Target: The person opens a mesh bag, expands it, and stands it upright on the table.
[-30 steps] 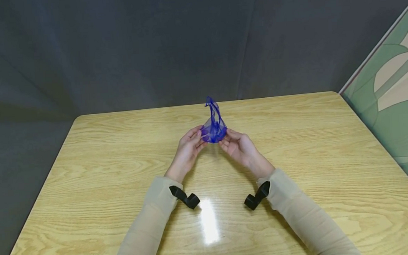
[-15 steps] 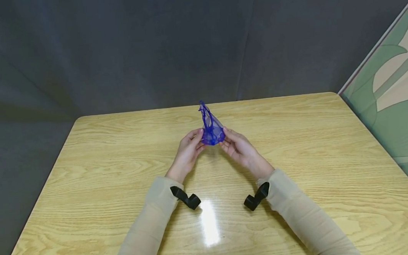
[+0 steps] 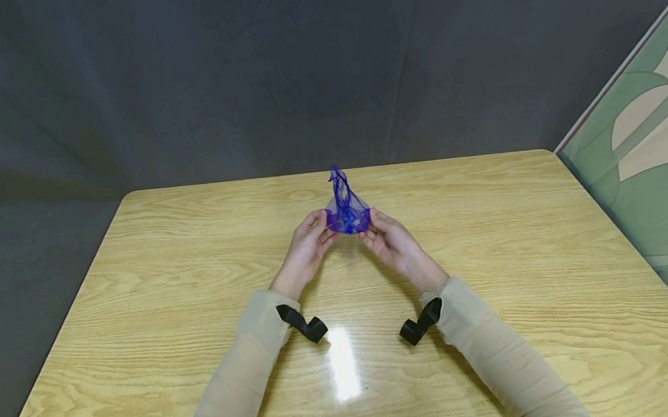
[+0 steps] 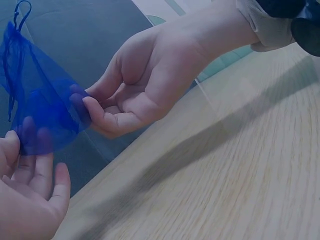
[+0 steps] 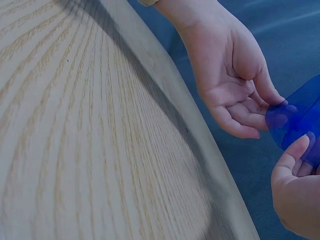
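A sheer blue drawstring pouch [image 3: 348,217] is held up above the table between both hands, its gathered neck and cords pointing upward. My left hand [image 3: 306,251] pinches the pouch's lower left corner between thumb and fingers. At the opposite lower corner my right hand [image 3: 395,246] pinches it the same way. In the left wrist view, fingertips show through the thin fabric of the pouch [image 4: 47,112], and a darker blue mass shows in its lower part. The right wrist view catches only part of the pouch [image 5: 300,117] at its edge.
The wood-grain table [image 3: 173,273] extends on all sides below the hands. A dark grey curtain [image 3: 259,80] hangs behind its far edge. A green and beige patterned panel [image 3: 648,154] stands at the right. Black camera mounts [image 3: 306,323] sit on both sleeved wrists.
The pouch's top has swung left since a second ago. Its lower part has been spread a little wider between the hands in the last half second. Both arms stay nearly in place.
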`<state>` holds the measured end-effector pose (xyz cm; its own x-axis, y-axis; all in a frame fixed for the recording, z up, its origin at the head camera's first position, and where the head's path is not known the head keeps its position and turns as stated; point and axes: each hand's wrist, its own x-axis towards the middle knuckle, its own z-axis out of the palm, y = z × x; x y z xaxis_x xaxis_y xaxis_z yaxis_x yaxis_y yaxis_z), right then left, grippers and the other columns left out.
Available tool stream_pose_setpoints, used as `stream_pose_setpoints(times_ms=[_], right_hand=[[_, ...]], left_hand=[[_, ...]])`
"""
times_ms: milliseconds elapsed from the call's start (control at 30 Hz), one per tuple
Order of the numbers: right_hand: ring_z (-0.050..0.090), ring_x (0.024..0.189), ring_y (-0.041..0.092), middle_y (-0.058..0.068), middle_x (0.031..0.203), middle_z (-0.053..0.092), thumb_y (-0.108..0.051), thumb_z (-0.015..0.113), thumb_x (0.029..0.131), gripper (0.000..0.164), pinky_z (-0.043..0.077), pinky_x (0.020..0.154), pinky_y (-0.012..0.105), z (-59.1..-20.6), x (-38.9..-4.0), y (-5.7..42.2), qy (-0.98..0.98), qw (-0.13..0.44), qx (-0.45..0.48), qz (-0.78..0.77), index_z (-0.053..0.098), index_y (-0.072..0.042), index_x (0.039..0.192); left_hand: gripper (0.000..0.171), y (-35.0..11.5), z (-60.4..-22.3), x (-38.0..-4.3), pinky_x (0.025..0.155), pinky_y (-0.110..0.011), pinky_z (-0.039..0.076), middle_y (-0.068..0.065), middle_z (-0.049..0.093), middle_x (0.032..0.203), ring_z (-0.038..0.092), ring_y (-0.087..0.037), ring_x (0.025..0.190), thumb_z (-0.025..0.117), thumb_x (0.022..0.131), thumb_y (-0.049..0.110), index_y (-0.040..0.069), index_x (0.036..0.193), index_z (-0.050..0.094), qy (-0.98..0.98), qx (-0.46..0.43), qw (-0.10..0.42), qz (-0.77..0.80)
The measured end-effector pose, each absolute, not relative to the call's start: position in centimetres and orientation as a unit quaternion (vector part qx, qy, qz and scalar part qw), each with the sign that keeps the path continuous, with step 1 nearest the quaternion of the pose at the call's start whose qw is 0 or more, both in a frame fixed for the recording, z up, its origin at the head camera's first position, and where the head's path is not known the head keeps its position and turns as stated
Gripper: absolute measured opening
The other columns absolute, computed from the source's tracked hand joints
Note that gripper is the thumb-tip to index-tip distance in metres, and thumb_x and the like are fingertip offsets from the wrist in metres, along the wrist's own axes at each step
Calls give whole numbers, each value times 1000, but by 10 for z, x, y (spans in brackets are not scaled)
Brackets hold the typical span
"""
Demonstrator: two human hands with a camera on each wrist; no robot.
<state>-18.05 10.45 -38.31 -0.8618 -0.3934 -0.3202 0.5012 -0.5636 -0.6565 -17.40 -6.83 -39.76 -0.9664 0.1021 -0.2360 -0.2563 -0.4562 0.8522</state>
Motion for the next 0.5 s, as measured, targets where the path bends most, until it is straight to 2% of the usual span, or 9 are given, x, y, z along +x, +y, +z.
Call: stream_pose_setpoints(times_ms=[233,333,500], right_hand=[[61,77,5,-3,82,67,-22,39,103,27,52,74,14,-384,-181,105,401,257,57,-877,62,-15,90],[62,81,6,-4,85,67,-20,43,102,23,52,80,16,-384,-182,104,410,255,50,-874,63,-16,93],[64,89,7,-3,91,68,-15,40,102,23,52,88,19,-383,-181,103,407,253,36,-877,63,-15,96]], left_hand=[[17,-69,-398,-174,78,-20,52,9,65,80,63,-3,74,43,101,8,21,100,54,475,-65,104,872],[19,-70,-397,-174,75,-18,53,8,66,79,63,-3,73,44,99,2,19,103,52,454,-59,106,883],[21,-69,-395,-175,72,-16,53,6,65,81,61,-3,73,42,99,-1,15,104,53,420,-57,100,900]])
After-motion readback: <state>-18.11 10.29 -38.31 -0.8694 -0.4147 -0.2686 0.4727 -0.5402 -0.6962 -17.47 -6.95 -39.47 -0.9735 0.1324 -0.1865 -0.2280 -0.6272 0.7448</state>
